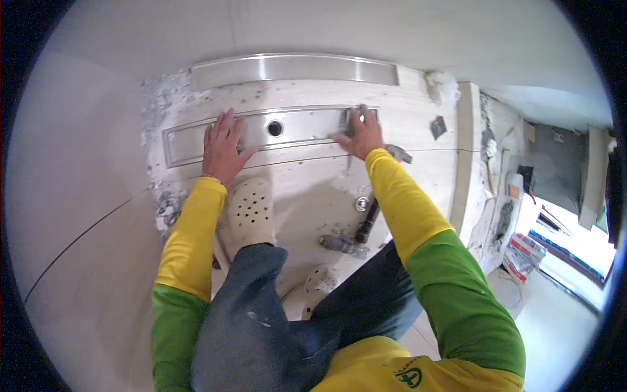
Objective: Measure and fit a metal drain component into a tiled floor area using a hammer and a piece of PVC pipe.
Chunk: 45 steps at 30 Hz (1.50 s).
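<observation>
A long, shiny steel tray lies across the pale floor, rimmed all round, with a round dark hole near its middle. The left hand rests over its left part, fingers spread; the right hand is at the right end, thumb apart from fingers, though I can't tell whether it pinches anything. Floor shows between the tray's far edge and a steel strip. A shoe and a hammer crowd the near side.
</observation>
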### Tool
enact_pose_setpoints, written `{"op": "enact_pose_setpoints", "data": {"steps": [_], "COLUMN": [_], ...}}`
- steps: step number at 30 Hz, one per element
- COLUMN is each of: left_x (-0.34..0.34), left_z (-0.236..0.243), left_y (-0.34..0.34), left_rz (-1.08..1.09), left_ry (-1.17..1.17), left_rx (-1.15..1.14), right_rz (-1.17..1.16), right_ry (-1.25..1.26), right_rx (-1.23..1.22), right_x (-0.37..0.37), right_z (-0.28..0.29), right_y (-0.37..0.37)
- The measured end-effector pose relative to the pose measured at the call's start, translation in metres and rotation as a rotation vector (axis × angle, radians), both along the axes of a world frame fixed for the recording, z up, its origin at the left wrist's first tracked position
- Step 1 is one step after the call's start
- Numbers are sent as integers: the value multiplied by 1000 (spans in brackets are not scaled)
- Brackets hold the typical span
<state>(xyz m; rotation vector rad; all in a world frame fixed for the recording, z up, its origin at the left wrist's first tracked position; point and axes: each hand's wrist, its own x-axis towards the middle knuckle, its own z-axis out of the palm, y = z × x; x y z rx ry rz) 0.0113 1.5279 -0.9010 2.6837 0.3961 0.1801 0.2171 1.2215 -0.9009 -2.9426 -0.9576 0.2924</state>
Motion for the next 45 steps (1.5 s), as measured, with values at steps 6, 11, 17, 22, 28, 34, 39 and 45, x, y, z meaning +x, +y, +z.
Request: {"op": "enact_pose_setpoints", "data": {"steps": [6,11,17,22,28,34,39,45], "left_x": [42,43,41,46,37,37,37,31], "left_z": [3,-5,-8,4,-10,-7,-3,-3], "left_y": [-12,-16,-18,-20,-18,-22,-25,-19], "left_rz": [-250,-248,-239,-230,-215,-193,-145,-125], "left_ry": [438,426,424,476,415,475,468,618], "left_rx": [37,71,127,131,92,110,85,51], "right_rz": [-26,-8,16,76,77,44,66,116], "right_ry": [272,211,239,332,307,296,336,390], "right_rx": [-131,-144,-123,-140,-14,48,28,-41], "right_x": [-11,-17,-16,-21,-26,-34,-28,-28], "right_z": [-2,-6,-6,-9,-19,-22,-17,-30], "right_y": [-9,-13,-12,-1,-2,2,5,13]}}
